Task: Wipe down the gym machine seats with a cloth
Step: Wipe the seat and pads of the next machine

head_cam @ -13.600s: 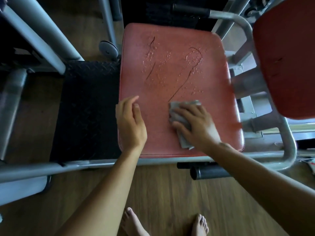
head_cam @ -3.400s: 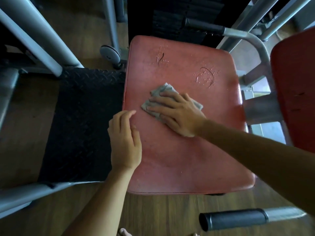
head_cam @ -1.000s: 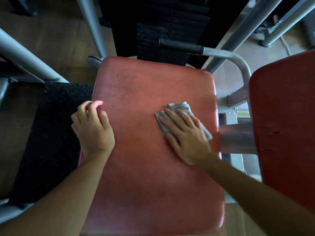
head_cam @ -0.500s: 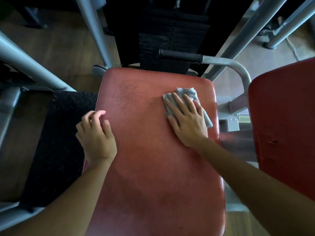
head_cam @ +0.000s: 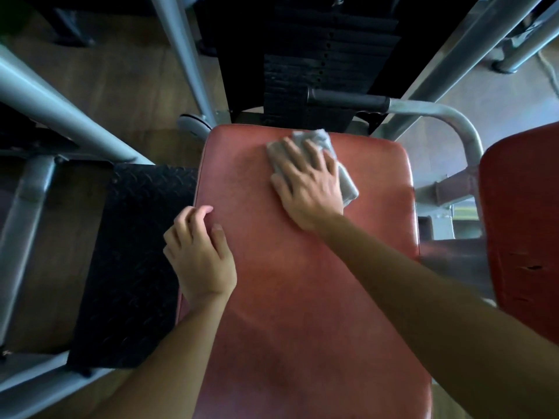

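Note:
A red padded seat (head_cam: 302, 297) of a gym machine fills the middle of the head view. My right hand (head_cam: 305, 182) lies flat with straight, spread fingers on a crumpled grey cloth (head_cam: 348, 182), pressing it onto the seat's far edge. My left hand (head_cam: 199, 255) rests at the seat's left edge with its fingers loosely curled, holding nothing. The seat surface looks dull and smeared, with no droplets visible.
A second red pad (head_cam: 523, 231) stands at the right. A black weight stack (head_cam: 326, 71) and a black-gripped handle (head_cam: 348, 101) are just beyond the seat. A black tread plate (head_cam: 130, 261) lies to the left, between grey frame tubes (head_cam: 60, 110).
My right hand has slid the cloth from the seat's right side up and leftwards to the far edge. My left hand has stayed at the left edge. The droplets seen earlier are gone.

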Tool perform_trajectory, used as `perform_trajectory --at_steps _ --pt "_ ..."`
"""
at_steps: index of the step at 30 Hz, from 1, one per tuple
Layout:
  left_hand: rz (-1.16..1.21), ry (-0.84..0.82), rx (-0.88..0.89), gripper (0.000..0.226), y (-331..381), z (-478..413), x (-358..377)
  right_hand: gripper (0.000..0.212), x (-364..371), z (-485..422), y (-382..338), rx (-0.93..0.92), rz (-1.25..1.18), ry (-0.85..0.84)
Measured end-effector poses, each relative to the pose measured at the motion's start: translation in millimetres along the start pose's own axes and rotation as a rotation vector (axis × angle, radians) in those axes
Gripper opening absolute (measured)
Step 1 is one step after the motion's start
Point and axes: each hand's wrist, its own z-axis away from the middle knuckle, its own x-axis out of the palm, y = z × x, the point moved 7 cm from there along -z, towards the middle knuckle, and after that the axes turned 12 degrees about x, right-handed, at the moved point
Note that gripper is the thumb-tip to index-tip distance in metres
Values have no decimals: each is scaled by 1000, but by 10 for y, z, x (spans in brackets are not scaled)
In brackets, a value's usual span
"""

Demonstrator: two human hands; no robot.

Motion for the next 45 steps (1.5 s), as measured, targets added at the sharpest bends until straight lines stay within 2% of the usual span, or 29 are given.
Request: perform_trajectory --at_steps 3,5,11,13,15,17,21,25,30,36,38,42,45 --pt "9 -4 -1 30 7 3 -6 52 83 299 -9 -201 72 -39" --pt "6 -1 -5 28 30 -7 -24 52 72 415 146 -237 119 -58" --pt "-63 7 -26 36 84 -70 -88 53 -7 605 1040 -108 272 -145" --pt "-33 29 -42 34 126 -255 -17 51 -152 566 1172 -12 164 -70" --pt "18 33 59 30 315 -485 139 54 -216 467 1220 54 66 -46" --pt "8 26 141 27 491 -619 321 54 -237 318 1267 32 22 -19" --pt "-108 62 139 23 548 -621 427 56 -296 -94 1430 -40 -2 22" --pt "-179 50 143 23 563 -640 421 52 -374 -562 1477 -44 -17 0" --pt "-211 23 105 25 575 -647 421 44 -355 -992 1513 35 -35 -207" --pt "-220 7 112 27 582 -654 434 50 -367 -671 1539 -153 -91 -81" --pt "-214 6 99 27 578 -657 432 48 -339 -746 1520 -166 -38 -99" --pt "-207 -13 80 28 569 -664 446 46 -268 -1016 1188 -190 -53 -243" --pt "-206 -5 86 27 571 -665 442 48 -279 -865 1116 -268 -81 -175"
